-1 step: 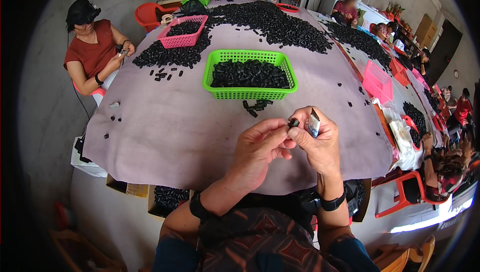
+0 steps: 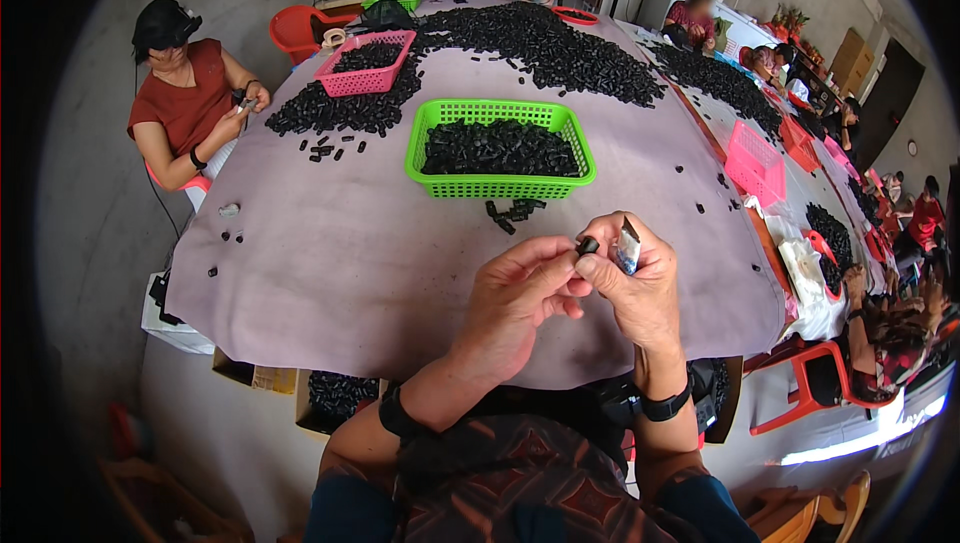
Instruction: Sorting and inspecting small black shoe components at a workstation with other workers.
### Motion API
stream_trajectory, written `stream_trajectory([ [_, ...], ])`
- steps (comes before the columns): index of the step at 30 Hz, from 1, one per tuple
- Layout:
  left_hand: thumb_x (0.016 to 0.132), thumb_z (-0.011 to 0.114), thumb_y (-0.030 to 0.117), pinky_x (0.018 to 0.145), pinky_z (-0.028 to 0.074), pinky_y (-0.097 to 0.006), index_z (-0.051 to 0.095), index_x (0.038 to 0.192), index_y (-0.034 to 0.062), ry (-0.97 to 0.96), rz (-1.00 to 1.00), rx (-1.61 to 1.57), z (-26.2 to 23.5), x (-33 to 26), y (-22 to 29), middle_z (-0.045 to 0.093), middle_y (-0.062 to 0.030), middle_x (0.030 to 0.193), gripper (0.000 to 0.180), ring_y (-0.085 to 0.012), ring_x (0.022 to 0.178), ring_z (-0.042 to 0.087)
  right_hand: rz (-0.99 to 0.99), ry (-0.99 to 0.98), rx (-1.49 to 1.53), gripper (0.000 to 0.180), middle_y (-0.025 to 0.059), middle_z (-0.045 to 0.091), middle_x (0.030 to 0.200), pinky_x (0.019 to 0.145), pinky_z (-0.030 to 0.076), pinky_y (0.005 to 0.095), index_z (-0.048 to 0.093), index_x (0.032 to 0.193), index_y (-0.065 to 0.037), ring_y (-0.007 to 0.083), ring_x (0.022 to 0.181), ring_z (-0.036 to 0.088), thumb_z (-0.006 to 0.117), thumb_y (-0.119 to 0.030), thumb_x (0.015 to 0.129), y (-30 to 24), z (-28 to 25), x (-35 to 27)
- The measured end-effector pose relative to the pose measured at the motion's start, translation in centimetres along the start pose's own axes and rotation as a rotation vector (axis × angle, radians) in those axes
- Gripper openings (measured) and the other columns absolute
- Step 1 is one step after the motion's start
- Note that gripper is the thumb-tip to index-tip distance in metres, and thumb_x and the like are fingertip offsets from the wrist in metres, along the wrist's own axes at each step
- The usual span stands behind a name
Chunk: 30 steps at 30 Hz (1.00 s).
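My left hand point(image 2: 520, 303) and my right hand point(image 2: 640, 293) meet above the near edge of the table. Between their fingertips sits a small black cylindrical piece point(image 2: 588, 244), pinched by my left thumb and fingers and touched by my right thumb. A small flat silver tool point(image 2: 628, 245) stands upright in my right hand's grip, next to the piece. Both wrists wear dark bands. Just beyond my hands lies a little cluster of loose black pieces point(image 2: 515, 211).
A green basket point(image 2: 500, 186) full of black pieces stands past my hands on the mauve cloth point(image 2: 330, 263). Farther off are a pink basket point(image 2: 365, 63), big heaps of black pieces point(image 2: 540, 38), and another pink basket point(image 2: 755, 163). A person in a red shirt point(image 2: 185, 93) sits at the left.
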<state>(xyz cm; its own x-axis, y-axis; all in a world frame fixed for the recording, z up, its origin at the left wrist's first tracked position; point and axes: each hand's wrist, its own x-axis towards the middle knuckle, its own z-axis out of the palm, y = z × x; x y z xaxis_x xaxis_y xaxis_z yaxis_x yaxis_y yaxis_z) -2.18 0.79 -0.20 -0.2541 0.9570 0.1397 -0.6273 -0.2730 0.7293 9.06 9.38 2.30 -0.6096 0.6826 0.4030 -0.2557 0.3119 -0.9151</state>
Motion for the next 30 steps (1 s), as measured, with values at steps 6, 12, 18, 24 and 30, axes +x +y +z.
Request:
stream_trajectory([
  [6,0.089,0.051,0.012,0.064,0.048,-0.026,0.057,0.103,0.003,0.04,0.0,0.01,0.22,-0.17,0.08,0.06,-0.005,0.089,0.018,-0.0114,0.078,0.058,0.003,0.012,-0.004,0.01,-0.0007,0.055,0.074,0.059,0.041,0.0193,0.056,0.084,0.001,0.0042,0.065,0.047,0.064,-0.004,0.08,-0.14,-0.03,-0.04],
  [12,0.089,0.051,0.012,0.066,0.049,-0.027,0.057,0.103,0.0025,0.026,0.04,0.049,0.51,-0.21,0.25,0.061,-0.0065,0.089,0.018,-0.0114,0.078,0.058,0.084,0.039,0.17,0.017,0.0029,0.06,0.07,0.044,0.033,0.0169,0.06,0.085,0.001,0.0035,0.054,0.046,0.057,-0.016,0.086,0.19,-0.44,-0.04],
  [18,0.09,0.051,0.013,0.066,0.049,-0.027,0.056,0.103,0.0024,0.026,0.022,0.035,0.4,-0.2,0.19,0.061,-0.0067,0.089,0.018,-0.0112,0.076,0.057,0.089,0.057,0.16,0.019,0.0021,0.058,0.067,0.041,0.029,0.0165,0.061,0.085,0.0,0.0019,0.049,0.041,0.057,-0.018,0.087,0.46,-0.41,-0.01],
  [24,0.091,0.048,0.013,0.065,0.048,-0.029,0.054,0.104,0.0034,0.046,-0.007,-0.019,0.25,-0.13,0.05,0.061,-0.0081,0.088,0.017,-0.0129,0.075,0.057,0.11,0.072,0.15,0.02,0.0,0.055,0.067,0.041,0.028,0.0166,0.061,0.089,0.0,0.0016,0.049,0.039,0.058,-0.019,0.086,0.5,-0.15,-0.03],
  [30,0.091,0.047,0.014,0.062,0.046,-0.029,0.054,0.104,0.0044,-0.009,-0.046,-0.134,-0.03,0.04,-0.05,0.059,-0.0062,0.085,0.018,-0.0122,0.073,0.055,0.126,0.016,0.162,0.018,0.0018,0.057,0.07,0.045,0.034,0.0174,0.06,0.089,0.002,0.0034,0.052,0.043,0.059,-0.016,0.085,0.24,-0.27,-0.04],
])
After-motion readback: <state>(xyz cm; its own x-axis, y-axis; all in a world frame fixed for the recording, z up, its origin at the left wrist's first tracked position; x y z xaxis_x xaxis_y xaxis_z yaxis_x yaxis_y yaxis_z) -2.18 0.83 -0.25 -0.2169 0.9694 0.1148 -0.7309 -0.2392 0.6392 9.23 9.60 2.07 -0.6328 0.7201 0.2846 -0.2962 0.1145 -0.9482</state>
